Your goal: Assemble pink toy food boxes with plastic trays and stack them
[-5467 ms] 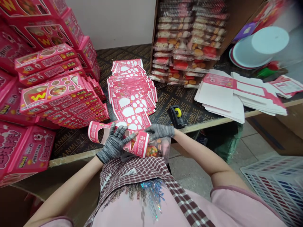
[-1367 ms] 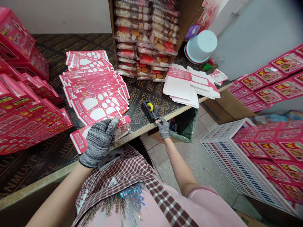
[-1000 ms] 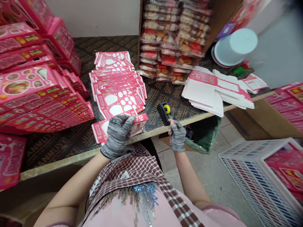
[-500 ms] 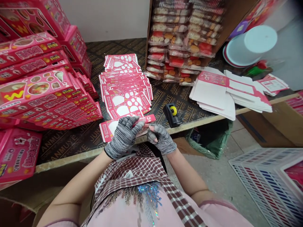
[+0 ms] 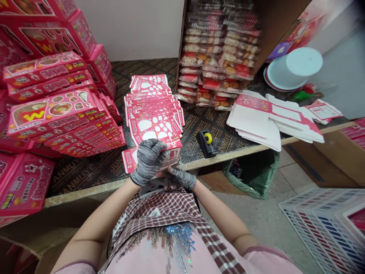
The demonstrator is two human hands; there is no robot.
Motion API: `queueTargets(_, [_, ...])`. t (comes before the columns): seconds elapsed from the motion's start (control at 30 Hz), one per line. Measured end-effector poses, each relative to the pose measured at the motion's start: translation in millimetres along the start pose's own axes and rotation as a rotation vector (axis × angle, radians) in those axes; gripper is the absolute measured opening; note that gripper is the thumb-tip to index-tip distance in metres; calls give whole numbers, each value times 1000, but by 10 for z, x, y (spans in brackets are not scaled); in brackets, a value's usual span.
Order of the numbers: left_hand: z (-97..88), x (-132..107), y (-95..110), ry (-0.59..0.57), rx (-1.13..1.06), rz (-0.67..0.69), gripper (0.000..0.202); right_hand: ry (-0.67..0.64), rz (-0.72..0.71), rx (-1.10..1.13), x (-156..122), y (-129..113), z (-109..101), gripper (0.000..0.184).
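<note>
A pink printed carton (image 5: pixel 173 154) stands partly folded up at the table's front edge, its side panel facing me. My left hand (image 5: pixel 148 161), in a grey striped fingerless glove, is closed over the carton's near left part. Below its lower right corner is my right hand (image 5: pixel 182 178), gloved the same way, its fingers blurred and partly hidden. A pink flap (image 5: pixel 129 160) shows left of my left hand. Just beyond the hands lies a fanned stack of flat pink cartons (image 5: pixel 154 110) with white cut-out windows.
Finished pink boxes (image 5: pixel 54 110) are piled high on the left. A black tape dispenser (image 5: pixel 207 144) with yellow core stands right of the hands. Behind it a cardboard box (image 5: pixel 276 26) holds bagged sweets (image 5: pixel 216 72). White-backed sheets (image 5: pixel 251 123) lie right, above a green-lined bin (image 5: pixel 256 182).
The carton has gone from lying nearly flat to showing a raised side panel. My right hand has moved left and down, lower beneath the carton. The whole view has shifted slightly.
</note>
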State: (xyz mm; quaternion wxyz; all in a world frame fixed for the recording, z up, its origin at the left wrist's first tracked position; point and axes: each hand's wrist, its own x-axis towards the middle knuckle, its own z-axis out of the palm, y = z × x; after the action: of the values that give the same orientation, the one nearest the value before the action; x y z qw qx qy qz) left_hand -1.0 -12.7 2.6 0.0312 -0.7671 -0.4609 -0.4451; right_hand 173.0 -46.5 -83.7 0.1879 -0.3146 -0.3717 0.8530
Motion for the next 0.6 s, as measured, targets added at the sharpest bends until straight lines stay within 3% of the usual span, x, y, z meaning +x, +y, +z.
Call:
queueTargets(0.07, [-150, 38, -41, 113, -197, -156, 26, -95, 50, 183, 124, 173, -13, 71])
queueTargets(0.13, [-276, 59, -84, 208, -413, -322, 46, -32, -95, 342, 196, 168, -62, 71])
queueTargets(0.2, [-327, 16, -155, 228, -576, -427, 69, 165, -366, 474, 213, -28, -163, 67])
queueTargets(0.3, [-242, -195, -328, 80, -617, -523, 93, 479, -693, 553, 173, -533, -374, 61])
queueTargets(0.4, [-48, -429, -509, -130, -539, -644, 82, 640, -813, 388, 148, -969, -519, 60])
queueTargets(0.47, [92, -492, -566, -232, -545, -686, 67, 709, -865, 134, 177, -1108, -545, 57])
queueTargets(0.53, [227, -468, -553, -243, -628, -703, 62, 756, -882, -126, 243, -1130, -533, 50])
queueTargets(0.6, [362, -397, -491, -142, -719, -749, 65, 777, -869, -295, 333, -1077, -505, 42])
